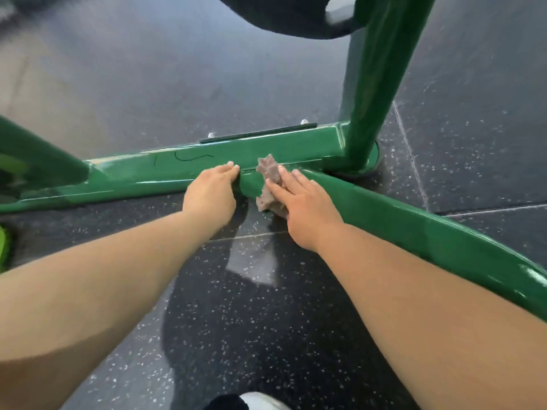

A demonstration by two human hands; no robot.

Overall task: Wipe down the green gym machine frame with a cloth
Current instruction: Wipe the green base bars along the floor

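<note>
Dark speckled rubber floor (236,321), seams showing toward 3 o'clock. The green frame (189,170) runs low across it, post rising at 1 o'clock, top cut off. Right hand (305,208) presses the brownish cloth (270,184) on the bar joint, fingers (285,180) spread flat. Left hand (211,193) rests curled over the bar, fingertips hidden. No readable writing, just a dark squiggle.

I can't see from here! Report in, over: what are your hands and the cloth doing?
Right hand pressing cloth flat on green frame. Left hand gripping the frame beside it. Nothing in the way.
</note>
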